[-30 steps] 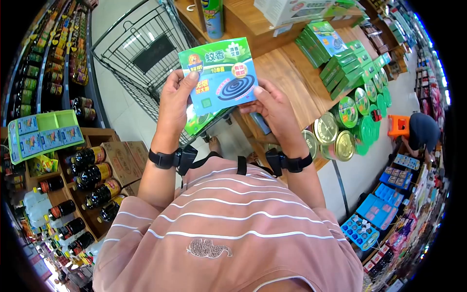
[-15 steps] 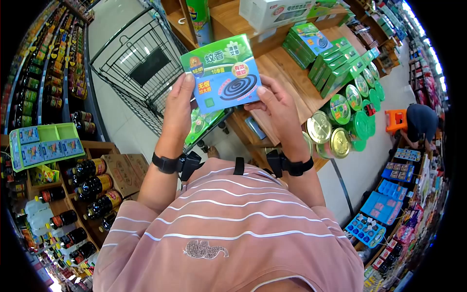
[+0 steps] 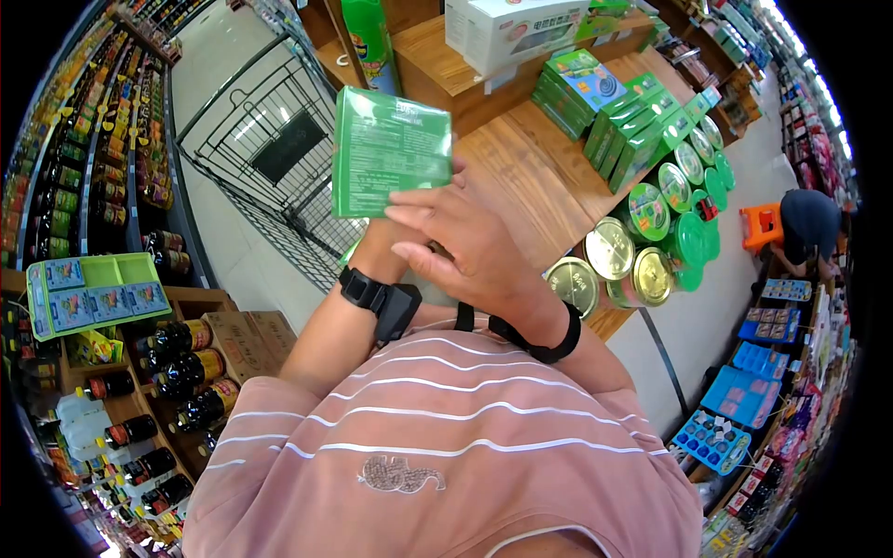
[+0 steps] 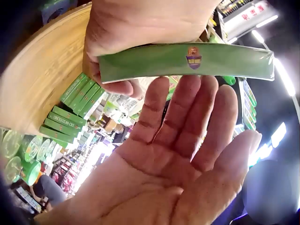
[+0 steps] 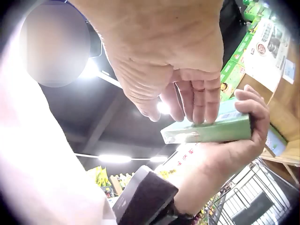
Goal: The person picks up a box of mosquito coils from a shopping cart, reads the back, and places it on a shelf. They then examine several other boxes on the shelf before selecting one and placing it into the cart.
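Observation:
A flat green box of mosquito coils (image 3: 391, 153) is held up in front of me, its printed back facing my head. My left hand (image 5: 236, 152) grips it from beneath, fingers curled over one edge in the right wrist view; the head view hides most of this hand behind the box. Across the left forearm lies my right hand (image 3: 470, 246), its extended fingertips at the box's lower right corner. In the left wrist view that palm faces the camera below the box's narrow side (image 4: 154, 62), thumb held apart.
A shopping cart (image 3: 270, 181) stands at the left beside a wooden shelf (image 3: 521, 172). On the shelf are stacked green boxes (image 3: 581, 88) and a white carton (image 3: 512, 33); round tins (image 3: 609, 246) line its near side. A person (image 3: 809, 228) bends down by an orange stool (image 3: 763, 228).
The box has turned from its blue-and-green coil picture to its green back and shifted slightly left. My right hand has let go of its edge and crossed over the left forearm.

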Demonstrator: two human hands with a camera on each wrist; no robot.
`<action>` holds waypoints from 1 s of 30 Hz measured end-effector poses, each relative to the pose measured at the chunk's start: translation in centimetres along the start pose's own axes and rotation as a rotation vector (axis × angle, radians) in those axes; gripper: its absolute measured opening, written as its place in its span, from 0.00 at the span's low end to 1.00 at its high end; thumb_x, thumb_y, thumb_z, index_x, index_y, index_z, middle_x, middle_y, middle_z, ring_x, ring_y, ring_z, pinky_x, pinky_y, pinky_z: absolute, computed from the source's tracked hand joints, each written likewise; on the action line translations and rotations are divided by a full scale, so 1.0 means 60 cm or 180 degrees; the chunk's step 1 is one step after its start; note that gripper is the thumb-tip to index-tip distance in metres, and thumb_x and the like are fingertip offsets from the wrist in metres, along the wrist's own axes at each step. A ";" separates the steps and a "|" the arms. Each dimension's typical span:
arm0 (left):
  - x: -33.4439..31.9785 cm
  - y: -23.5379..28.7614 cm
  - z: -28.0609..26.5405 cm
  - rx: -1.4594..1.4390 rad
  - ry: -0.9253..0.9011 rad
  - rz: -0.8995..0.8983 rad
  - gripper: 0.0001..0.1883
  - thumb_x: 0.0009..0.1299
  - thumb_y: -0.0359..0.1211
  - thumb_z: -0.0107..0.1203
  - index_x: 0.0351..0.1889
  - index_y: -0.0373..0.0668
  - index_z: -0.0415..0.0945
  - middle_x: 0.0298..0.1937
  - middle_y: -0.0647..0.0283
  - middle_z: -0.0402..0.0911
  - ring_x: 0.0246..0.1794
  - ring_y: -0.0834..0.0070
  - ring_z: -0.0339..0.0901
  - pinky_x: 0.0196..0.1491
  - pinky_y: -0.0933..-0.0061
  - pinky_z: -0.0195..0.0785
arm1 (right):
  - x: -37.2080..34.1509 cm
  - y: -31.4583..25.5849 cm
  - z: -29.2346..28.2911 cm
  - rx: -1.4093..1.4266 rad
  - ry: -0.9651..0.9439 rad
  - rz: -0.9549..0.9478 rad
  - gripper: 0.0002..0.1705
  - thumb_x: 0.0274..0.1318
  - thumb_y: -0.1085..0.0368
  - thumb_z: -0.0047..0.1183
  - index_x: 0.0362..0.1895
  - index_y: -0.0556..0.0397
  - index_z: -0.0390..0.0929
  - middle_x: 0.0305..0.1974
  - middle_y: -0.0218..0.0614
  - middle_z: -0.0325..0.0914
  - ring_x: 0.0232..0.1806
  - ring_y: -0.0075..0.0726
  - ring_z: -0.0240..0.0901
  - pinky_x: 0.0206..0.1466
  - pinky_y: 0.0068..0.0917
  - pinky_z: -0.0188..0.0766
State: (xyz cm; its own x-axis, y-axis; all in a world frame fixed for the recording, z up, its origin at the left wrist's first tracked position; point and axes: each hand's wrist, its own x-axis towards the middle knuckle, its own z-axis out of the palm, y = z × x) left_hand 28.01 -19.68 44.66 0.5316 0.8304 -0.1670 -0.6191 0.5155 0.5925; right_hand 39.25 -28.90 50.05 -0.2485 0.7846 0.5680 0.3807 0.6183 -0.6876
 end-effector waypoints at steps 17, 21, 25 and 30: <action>0.094 -0.032 -0.006 0.0351 -0.0061 -0.0271 0.20 0.81 0.43 0.45 0.60 0.38 0.70 0.50 0.50 0.80 0.42 0.64 0.81 0.47 0.60 0.80 | -0.018 0.049 -0.054 -0.0653 0.0843 0.0531 0.26 0.53 0.60 0.69 0.53 0.58 0.76 0.45 0.44 0.78 0.46 0.47 0.78 0.51 0.37 0.75; 0.115 -0.051 0.012 0.0658 0.0150 -0.0212 0.19 0.83 0.41 0.42 0.53 0.32 0.73 0.49 0.54 0.81 0.46 0.64 0.82 0.51 0.64 0.79 | -0.049 0.107 -0.078 -0.0315 0.1096 0.1526 0.28 0.58 0.56 0.64 0.57 0.58 0.71 0.43 0.46 0.77 0.39 0.47 0.79 0.38 0.37 0.75; 0.127 -0.066 0.039 0.0816 0.0056 -0.0336 0.17 0.81 0.40 0.47 0.53 0.34 0.73 0.48 0.58 0.82 0.45 0.71 0.82 0.46 0.69 0.79 | -0.067 0.160 -0.114 0.1055 0.1671 0.2112 0.20 0.66 0.60 0.55 0.55 0.59 0.71 0.41 0.41 0.81 0.34 0.33 0.80 0.35 0.28 0.76; 0.162 -0.079 0.046 0.1213 -0.0376 -0.0782 0.18 0.77 0.45 0.55 0.49 0.39 0.77 0.39 0.65 0.83 0.34 0.81 0.78 0.29 0.80 0.68 | -0.089 0.195 -0.173 0.1708 0.2068 0.2265 0.19 0.69 0.58 0.50 0.54 0.59 0.71 0.40 0.40 0.81 0.33 0.29 0.81 0.30 0.22 0.76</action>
State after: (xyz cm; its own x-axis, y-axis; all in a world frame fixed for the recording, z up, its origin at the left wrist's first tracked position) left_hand 37.70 -14.62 42.38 0.7118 0.6522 -0.2607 -0.2220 0.5611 0.7974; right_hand 54.25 -26.33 43.67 0.4495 0.8932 -0.0143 -0.2243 0.0974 -0.9696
